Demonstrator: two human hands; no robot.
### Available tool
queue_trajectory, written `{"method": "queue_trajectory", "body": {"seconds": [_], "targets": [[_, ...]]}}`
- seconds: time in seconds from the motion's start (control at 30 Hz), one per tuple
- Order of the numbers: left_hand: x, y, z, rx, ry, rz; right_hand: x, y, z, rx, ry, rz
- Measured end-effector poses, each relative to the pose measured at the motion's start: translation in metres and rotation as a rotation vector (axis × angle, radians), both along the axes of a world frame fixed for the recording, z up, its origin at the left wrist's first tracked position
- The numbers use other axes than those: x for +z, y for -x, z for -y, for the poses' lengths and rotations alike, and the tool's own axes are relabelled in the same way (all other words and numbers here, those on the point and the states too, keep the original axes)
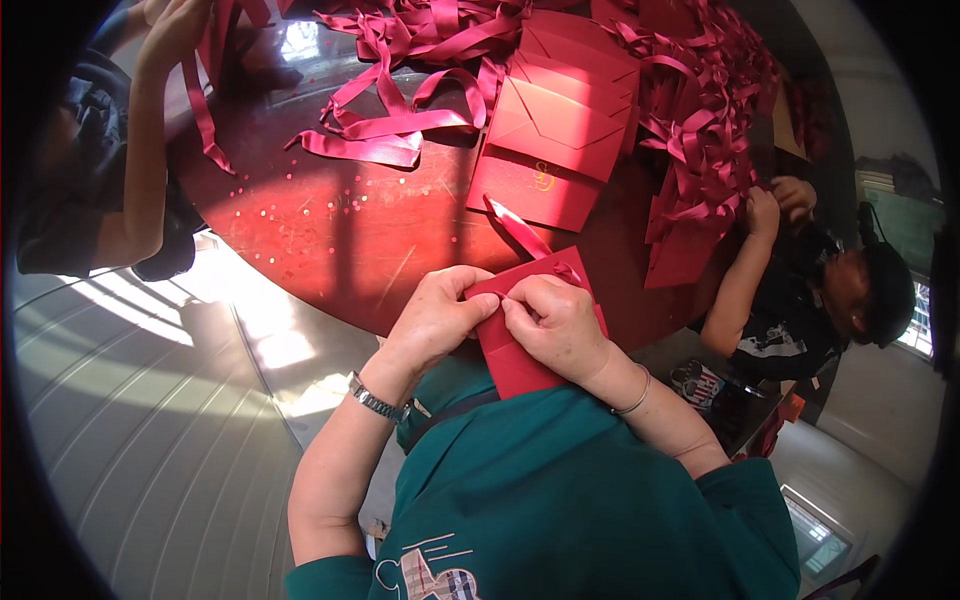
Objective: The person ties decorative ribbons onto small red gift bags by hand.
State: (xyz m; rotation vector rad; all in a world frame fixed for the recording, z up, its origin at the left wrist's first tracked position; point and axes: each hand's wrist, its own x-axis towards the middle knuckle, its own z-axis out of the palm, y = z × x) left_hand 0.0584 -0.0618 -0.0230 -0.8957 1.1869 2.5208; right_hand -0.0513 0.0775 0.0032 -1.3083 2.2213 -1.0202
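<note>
A red paper bag (pixel 515 368), folded flat, lies tilted at the table's near edge against my body. My left hand (pixel 440 312) grips its left side, thumb on top and fingers curled. Right beside that thumb, the closed fingers of my right hand (pixel 556 325) pinch over the bag's face; whatever is between the fingertips is too small to make out. A dark pink ribbon (pixel 518 230) sticks out past the bag's far edge, and more ribbon shows beside my right knuckles.
Ahead lies a fanned stack of red bags (pixel 560 110). Loose ribbons (pixel 390 125) sit left of it, and ribboned bags (pixel 690 215) are heaped at right. One co-worker's arm (pixel 145 170) is at far left; another's hands (pixel 775 205) touch the right heap. Small specks dot the red table (pixel 300 235).
</note>
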Motion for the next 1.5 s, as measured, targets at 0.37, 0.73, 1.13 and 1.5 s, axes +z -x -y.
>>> {"method": "queue_trajectory", "body": {"seconds": [0.37,0.73,1.13,1.5], "targets": [[-0.009,0.0,0.002,0.068,-0.151,0.017,0.014,-0.001,0.003,-0.071,-0.003,0.017],[-0.011,-0.002,-0.001,0.105,-0.114,-0.027,0.006,-0.001,0.004,-0.04,-0.06,-0.085],[-0.005,-0.004,-0.009,-0.031,0.536,-0.072,0.0,-0.001,0.009,-0.064,-0.177,-0.087],[-0.013,-0.002,-0.015,0.035,0.571,-0.083,0.002,0.009,0.014,-0.055,-0.273,0.083]]}}
